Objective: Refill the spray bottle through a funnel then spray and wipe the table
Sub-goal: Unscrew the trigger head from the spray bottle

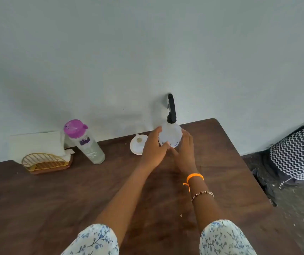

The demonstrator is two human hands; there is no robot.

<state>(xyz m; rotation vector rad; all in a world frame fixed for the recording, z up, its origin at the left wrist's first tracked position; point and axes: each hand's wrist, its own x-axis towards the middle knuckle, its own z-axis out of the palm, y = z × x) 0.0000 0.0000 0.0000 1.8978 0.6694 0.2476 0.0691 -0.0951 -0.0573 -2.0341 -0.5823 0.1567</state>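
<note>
A: Where do we have room to move?

B: The spray bottle [170, 134] stands upright near the table's [55, 199] far edge, close to the wall [147, 52]. We see the near half of the dark wooden top bare, crossed only by our forearms. The table's right edge runs just past our right wrist, with rough floor [295, 208] beyond it.

A: And our hands?

B: Both are on the bottle. The left hand [154, 149] cups its left side, fingers curved around the clear body; the right hand [184, 150] wraps the right side. The black trigger head [171, 109] rises above them.

A: What do we count?

B: One spray bottle, one white funnel [138, 144] lying just left of it, one water bottle [85, 142] with a pink lid, tilted in this wide view, and one gold wire holder [45, 162] with white paper napkins [37, 144] at the far left corner. Two bracelets circle our right wrist: an orange band [194, 176] and a beaded one [202, 194].

A: The room?

B: A plain pale wall, and a zigzag-patterned cloth [298, 155] on the floor at right.
</note>
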